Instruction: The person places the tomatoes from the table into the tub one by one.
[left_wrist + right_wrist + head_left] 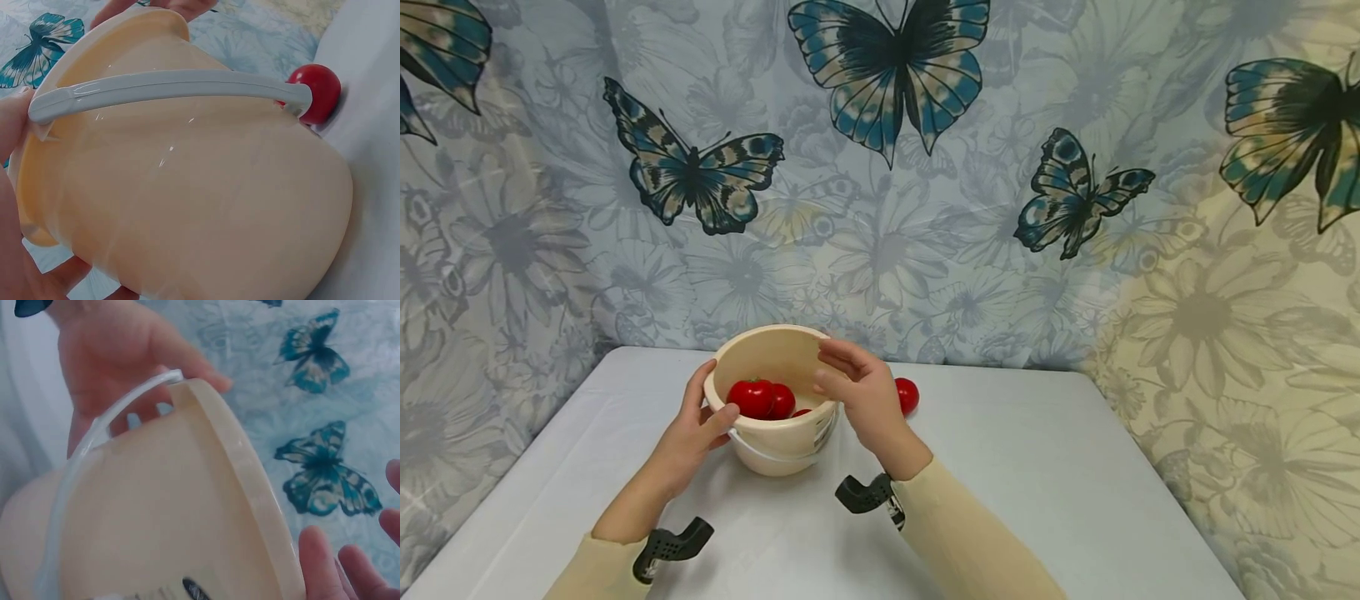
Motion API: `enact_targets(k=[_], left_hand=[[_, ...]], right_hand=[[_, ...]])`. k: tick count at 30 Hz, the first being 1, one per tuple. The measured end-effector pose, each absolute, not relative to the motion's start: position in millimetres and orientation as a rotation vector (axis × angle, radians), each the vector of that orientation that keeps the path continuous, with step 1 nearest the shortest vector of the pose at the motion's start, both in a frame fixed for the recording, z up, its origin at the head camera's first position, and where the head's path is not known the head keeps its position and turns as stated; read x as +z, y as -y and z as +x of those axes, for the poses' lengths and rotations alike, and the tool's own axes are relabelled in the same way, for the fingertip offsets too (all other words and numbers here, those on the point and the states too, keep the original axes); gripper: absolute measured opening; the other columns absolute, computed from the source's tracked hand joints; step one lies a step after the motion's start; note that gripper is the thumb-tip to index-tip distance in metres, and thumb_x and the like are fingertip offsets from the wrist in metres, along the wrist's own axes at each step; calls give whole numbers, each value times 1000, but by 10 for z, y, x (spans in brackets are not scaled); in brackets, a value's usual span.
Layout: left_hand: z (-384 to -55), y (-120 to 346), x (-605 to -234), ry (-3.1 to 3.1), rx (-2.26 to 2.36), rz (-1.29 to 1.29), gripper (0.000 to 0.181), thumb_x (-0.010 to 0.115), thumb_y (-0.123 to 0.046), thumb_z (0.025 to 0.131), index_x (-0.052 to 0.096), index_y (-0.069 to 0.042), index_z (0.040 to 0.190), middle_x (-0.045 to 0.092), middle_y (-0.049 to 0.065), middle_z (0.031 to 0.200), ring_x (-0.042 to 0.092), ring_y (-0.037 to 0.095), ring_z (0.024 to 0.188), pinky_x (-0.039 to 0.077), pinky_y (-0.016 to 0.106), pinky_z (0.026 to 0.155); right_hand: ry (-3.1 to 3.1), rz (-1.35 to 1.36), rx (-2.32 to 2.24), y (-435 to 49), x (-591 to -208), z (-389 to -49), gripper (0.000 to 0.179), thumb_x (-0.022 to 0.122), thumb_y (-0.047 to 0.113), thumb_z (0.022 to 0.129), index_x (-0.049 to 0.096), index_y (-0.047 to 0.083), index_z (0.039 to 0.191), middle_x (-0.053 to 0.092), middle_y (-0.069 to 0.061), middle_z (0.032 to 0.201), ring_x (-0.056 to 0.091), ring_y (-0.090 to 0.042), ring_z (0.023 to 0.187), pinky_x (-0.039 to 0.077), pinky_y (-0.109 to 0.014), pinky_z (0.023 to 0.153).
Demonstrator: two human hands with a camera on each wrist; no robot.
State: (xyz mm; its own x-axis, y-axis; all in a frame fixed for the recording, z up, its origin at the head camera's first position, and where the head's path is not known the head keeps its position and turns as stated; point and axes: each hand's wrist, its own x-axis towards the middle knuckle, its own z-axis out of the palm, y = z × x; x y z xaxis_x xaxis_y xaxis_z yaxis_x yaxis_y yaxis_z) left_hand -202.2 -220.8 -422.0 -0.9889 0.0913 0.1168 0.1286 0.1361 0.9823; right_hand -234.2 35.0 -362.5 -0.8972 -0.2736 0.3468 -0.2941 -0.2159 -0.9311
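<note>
A cream plastic bucket [760, 462] stands tilted on the table, its mouth turned toward me. My left hand [688, 437] grips its left side, the thumb at the rim and the other fingers along the outer wall. Over the right rim is my right hand [876, 404], fingers loosely bent and holding nothing; its fingertips are right at the rim. Inside the bucket lie red tomatoes [749, 398], one of them mostly hidden by the front rim. The bucket's pale handle [187, 85] hangs down across the front wall.
Another red tomato [907, 396] sits on the table just beyond my right hand, also visible past the bucket in the left wrist view. The white-covered table [1037, 483] ends at a backdrop [887, 275] printed with flowers and butterflies.
</note>
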Motion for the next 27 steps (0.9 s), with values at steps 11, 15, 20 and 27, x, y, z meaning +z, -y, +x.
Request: enact_targets(k=[11, 15, 20, 27], left_hand=[[-1997, 2190, -4187, 2357, -2027, -215, 83, 57, -28, 101, -2, -30, 160, 3, 16, 163, 27, 48, 141, 39, 64, 99], [-2001, 2199, -4196, 2344, -2039, -234, 83, 57, -27, 101, -2, -30, 160, 3, 16, 163, 26, 47, 141, 38, 65, 99], [-2010, 2204, -4217, 2301, -2082, -277, 81, 56, -22, 102, 0, -27, 160, 3, 14, 163, 25, 46, 141, 36, 66, 101], [-2006, 2207, -4230, 2296, -2074, -280, 81, 56, -21, 101, 0, -27, 160, 5, 15, 163, 26, 47, 141, 36, 66, 100]], right_hand=[[1922, 575, 2358, -1016, -3870, -2158, 42, 63, 2, 94, 56, -5, 134, 56, -18, 135, 51, -36, 126, 56, -44, 83], [1979, 526, 2325, -1222, -3965, -2123, 40, 61, 2, 96, 56, -3, 135, 55, -19, 135, 52, -37, 124, 56, -44, 84], [2046, 475, 2280, -1459, -4089, -2091, 41, 63, 5, 96, 55, -4, 135, 52, -23, 137, 50, -39, 125, 56, -45, 83], [2120, 249, 2315, -1686, -4336, -2089, 38, 64, 3, 95, 57, -3, 132, 52, -23, 136, 51, -40, 124, 56, -48, 82]])
